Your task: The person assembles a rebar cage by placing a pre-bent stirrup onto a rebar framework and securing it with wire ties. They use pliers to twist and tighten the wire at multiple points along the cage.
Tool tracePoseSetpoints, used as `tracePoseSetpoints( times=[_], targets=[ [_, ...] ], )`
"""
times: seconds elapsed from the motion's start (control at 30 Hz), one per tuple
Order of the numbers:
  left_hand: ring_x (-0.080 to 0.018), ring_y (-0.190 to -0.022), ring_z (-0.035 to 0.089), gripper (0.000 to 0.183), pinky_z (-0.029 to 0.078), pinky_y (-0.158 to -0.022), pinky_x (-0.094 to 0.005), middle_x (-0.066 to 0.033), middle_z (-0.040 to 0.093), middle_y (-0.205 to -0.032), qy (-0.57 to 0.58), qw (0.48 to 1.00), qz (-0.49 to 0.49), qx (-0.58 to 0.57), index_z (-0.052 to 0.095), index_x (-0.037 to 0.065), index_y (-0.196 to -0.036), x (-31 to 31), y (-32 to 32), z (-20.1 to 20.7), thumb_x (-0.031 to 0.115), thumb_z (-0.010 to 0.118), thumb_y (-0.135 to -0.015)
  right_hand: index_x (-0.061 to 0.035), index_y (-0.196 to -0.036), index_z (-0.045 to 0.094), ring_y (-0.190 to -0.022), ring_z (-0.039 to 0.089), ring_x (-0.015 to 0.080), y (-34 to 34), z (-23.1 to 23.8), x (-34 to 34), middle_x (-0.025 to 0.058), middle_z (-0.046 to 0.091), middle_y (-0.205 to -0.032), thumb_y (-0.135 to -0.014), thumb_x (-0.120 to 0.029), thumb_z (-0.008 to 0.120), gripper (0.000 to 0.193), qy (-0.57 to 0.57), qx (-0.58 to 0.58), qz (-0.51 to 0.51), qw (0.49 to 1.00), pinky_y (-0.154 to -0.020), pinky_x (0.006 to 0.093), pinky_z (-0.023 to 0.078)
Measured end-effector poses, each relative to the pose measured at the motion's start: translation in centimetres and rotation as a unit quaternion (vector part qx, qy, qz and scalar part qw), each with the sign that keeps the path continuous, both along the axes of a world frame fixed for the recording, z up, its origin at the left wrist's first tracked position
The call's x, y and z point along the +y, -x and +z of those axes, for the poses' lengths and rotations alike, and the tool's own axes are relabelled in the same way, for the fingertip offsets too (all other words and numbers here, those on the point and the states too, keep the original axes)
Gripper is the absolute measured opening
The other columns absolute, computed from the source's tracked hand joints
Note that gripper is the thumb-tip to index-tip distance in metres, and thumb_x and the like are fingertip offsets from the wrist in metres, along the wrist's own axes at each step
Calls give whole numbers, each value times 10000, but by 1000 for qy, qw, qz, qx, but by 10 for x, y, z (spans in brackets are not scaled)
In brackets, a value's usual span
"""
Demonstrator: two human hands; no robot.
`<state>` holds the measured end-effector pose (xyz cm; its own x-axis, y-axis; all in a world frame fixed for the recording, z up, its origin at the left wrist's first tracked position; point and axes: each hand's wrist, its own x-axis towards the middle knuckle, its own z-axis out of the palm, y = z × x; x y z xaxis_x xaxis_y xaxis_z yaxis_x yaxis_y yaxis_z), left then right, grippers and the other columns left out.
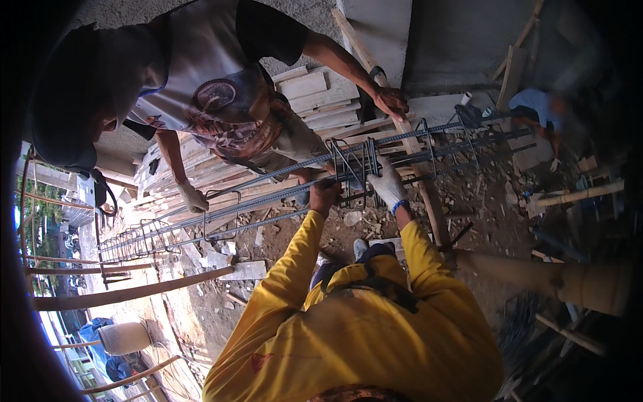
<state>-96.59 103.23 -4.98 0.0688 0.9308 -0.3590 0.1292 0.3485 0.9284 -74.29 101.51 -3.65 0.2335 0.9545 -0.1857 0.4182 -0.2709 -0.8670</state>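
A long cage of steel reinforcing bars point(268, 194) stretches across in front of me at a slant. My bare left hand point(325, 196) is closed on the near bars, at the left side of a bunch of square steel stirrups point(365, 161). On the right side of that bunch, my right hand point(388, 184), in a pale work glove, grips the stirrups; its fingertips are partly hidden. Across the cage stands a co-worker in a printed T-shirt. That person's gloved hand point(193, 198) is at the bars on the left, and the other hand point(390, 102) rests by a wooden post.
A slanted wooden pole point(418, 161) passes under the cage. Stacked boards point(315, 100) lie behind the co-worker, and rubble covers the ground. Another person point(539, 110) bends at the far right. A thick round post point(549, 278) lies near my right side; a bucket point(125, 338) stands at lower left.
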Motion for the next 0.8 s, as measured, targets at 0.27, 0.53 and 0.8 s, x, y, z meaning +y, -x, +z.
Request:
tracePoseSetpoints(
  times=[0.27, 0.53, 0.8],
  targets=[
    [-226, -623, 682, 205, 533, -617, -384, -128, 715, -718, -128, 989, -52, 60, 764, -9, -893, -9, -27, -5, 173, 671, -871, -161, -1393, 551, -827, 732, 426, 28, 12, -13, 162, 761, -911, -837, -375, 798, 645, -94, -142, -58, 984, -735, 508, 569],
    [-426, -721, 683, 272, 524, -682, -495, -232, 694, -761, -180, 956, -20, 232, 710, -14, -870, -9, -35, -37, 251, 647, -872, -186, -1474, 510, -740, 737, 406, 36, -3, -9, 159, 750, -820, -891, -375, 737, 654, -123, -203, -111, 965, -660, 474, 578],
    [-104, -557, 552, 276, 403, -480, -258, -55, 662, -784, -62, 995, 72, 16, 677, -7, -996, -21, 111, -5, 268, 674, -980, -149, -1484, 449, -1066, 693, 445, 7, -9, -8, 227, 711, -1191, -893, -282, 748, 675, -94, -73, -14, 993, -893, 511, 544]
  ],
)
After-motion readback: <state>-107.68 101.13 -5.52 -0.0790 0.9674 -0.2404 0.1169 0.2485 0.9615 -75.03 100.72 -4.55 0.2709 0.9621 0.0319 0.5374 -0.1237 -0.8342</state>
